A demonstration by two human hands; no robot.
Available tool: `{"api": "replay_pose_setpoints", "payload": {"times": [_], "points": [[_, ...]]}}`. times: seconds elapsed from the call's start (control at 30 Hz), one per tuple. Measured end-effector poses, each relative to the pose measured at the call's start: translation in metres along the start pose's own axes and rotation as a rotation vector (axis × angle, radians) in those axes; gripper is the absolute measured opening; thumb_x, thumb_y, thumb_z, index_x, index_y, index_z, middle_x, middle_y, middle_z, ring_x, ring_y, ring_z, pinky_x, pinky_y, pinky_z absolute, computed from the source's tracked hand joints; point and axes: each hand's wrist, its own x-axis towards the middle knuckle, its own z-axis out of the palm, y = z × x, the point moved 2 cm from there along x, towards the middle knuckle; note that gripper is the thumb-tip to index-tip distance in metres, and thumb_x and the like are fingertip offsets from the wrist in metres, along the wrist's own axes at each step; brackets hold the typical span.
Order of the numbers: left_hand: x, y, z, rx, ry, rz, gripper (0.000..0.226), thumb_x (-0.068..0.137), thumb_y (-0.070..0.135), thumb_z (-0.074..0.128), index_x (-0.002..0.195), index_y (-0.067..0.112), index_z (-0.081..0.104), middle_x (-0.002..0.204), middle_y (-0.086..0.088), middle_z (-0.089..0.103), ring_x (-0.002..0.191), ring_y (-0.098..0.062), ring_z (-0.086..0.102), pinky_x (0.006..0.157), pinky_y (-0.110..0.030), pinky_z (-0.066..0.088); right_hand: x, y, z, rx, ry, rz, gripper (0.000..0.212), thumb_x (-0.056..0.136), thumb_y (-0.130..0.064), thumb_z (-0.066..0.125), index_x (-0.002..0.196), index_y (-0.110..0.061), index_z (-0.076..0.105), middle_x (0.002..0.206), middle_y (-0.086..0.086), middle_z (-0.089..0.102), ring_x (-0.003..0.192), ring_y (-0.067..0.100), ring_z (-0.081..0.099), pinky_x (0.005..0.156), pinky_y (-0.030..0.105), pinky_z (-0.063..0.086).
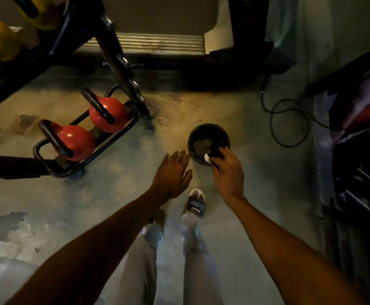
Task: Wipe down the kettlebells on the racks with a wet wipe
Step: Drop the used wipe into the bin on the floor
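The black kettlebell sits on the floor, right of the rack. The right hand pinches a white wet wipe against its near side; the left hand hovers spread just left. Treadmill lettering is unreadable.

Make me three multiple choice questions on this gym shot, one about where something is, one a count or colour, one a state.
1. Where is the black kettlebell?
A. On the floor
B. On the low rack
C. Lifted by both hands

2. How many red kettlebells sit on the low rack?
A. One
B. Two
C. Four

3. What is the left hand doing?
A. Gripping a handle
B. Holding the wipe
C. Open, holding nothing

Answers: A, it stands on the concrete clear of the rack; B, two red ones sit side by side; C, its fingers are spread while the right hand presses the white wipe on the kettlebell.
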Motion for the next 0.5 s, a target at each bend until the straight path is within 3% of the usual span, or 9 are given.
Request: {"api": "replay_pose_setpoints", "payload": {"times": [0.13,0.3,0.5], "points": [[0.04,0.014,0.019,0.007,0.002,-0.038,0.077,0.102,0.056,0.016,0.166,0.014,0.021,0.173,-0.012,0.019,0.16,-0.029,0.017,0.13,-0.047,0.008,0.023,0.038,0.008,-0.057,-0.035,-0.1,0.028,0.085,-0.008,0.081,0.11,-0.021,0.08,0.151,0.019,0.055,0.147,0.041,0.043,0.12,0.058,0.035],[0.096,0.002,0.059,0.069,-0.03,-0.053,0.08,0.101,0.061,0.007,0.168,0.017,0.009,0.175,-0.011,0.007,0.162,-0.029,0.004,0.129,-0.047,-0.005,0.048,0.078,0.053,-0.067,-0.019,-0.085,0.028,0.085,-0.012,0.083,0.111,-0.022,0.08,0.151,0.02,0.055,0.147,0.042,0.042,0.12,0.062,0.033],[0.168,-0.044,0.128,0.175,-0.086,0.017,0.079,0.103,0.061,0.007,0.168,0.017,0.005,0.175,-0.012,0.001,0.162,-0.03,-0.001,0.13,-0.053,-0.004,0.065,0.131,0.154,-0.071,0.039,0.042,0.023,0.093,-0.019,0.076,0.116,-0.024,0.08,0.153,0.016,0.054,0.149,0.037,0.04,0.125,0.05,0.024]]}}
